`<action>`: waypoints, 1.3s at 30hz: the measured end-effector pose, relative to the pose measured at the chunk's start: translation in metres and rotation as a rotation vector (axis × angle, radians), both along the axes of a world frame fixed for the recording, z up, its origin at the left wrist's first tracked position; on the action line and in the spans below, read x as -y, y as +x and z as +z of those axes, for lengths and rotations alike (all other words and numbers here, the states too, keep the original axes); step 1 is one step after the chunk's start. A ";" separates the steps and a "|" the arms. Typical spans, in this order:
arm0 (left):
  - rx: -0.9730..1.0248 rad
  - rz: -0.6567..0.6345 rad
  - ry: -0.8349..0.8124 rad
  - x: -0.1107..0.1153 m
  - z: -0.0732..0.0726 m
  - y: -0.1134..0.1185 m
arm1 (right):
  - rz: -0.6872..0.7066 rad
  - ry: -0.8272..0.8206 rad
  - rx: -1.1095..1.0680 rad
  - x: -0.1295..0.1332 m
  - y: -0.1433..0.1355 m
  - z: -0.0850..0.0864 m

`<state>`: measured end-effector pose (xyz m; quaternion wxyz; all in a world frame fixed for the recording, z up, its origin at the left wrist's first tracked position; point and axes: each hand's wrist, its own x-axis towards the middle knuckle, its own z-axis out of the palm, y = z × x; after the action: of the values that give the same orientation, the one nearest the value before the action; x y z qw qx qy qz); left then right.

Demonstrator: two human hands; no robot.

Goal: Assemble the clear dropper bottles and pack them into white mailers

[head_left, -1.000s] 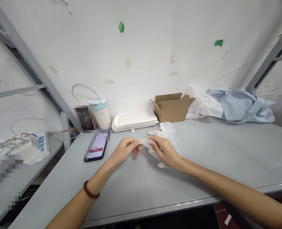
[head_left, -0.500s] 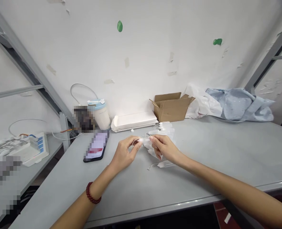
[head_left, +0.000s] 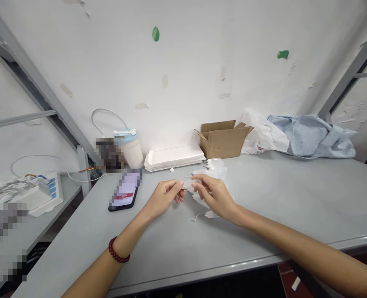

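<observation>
A small translucent white piece (head_left: 187, 184) sits just right of the frame's middle, its long axis running nearly sideways, right end slightly higher; fingers cover its ends, so which way its tip points cannot be told. The left hand (head_left: 165, 196) pinches its left end between thumb and fingers. The right hand (head_left: 216, 196) has thumb and forefinger narrowly parted at its right end; whether they grip it is unclear.

Half a second ago the right thumb and forefinger were pinched together and a string curved by the left thumb; now that string is out of sight and curled left fingertips show underneath.

The pile of similar pieces (head_left: 214, 167) lies close behind the right hand. The table (head_left: 295, 198) is open at centre right, its front edge crossing the lower frame; the phone (head_left: 125, 192) bounds the left.
</observation>
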<state>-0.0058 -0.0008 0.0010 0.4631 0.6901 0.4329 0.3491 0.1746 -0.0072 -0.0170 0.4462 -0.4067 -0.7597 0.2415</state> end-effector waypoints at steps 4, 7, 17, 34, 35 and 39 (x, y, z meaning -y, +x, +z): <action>0.008 0.007 -0.017 -0.001 -0.001 0.000 | -0.015 0.174 0.127 -0.003 0.001 -0.005; -0.017 0.020 -0.004 0.000 -0.003 0.000 | 0.000 0.308 0.237 -0.005 0.002 -0.008; -0.212 0.078 0.296 0.011 -0.003 0.006 | 0.091 -0.260 -0.038 -0.003 0.000 0.012; -0.313 0.208 0.408 -0.024 -0.008 -0.020 | -0.102 0.028 0.034 -0.016 0.010 0.015; -0.342 0.220 0.414 -0.031 -0.011 -0.025 | -0.153 0.099 0.075 -0.020 0.013 0.013; -0.463 0.169 0.393 -0.055 -0.025 -0.038 | -0.319 0.245 0.277 -0.034 0.019 0.004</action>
<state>-0.0436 0.0538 -0.0236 0.1793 0.7892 0.5069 0.2968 0.1940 0.0267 -0.0129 0.4162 -0.4934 -0.7636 0.0159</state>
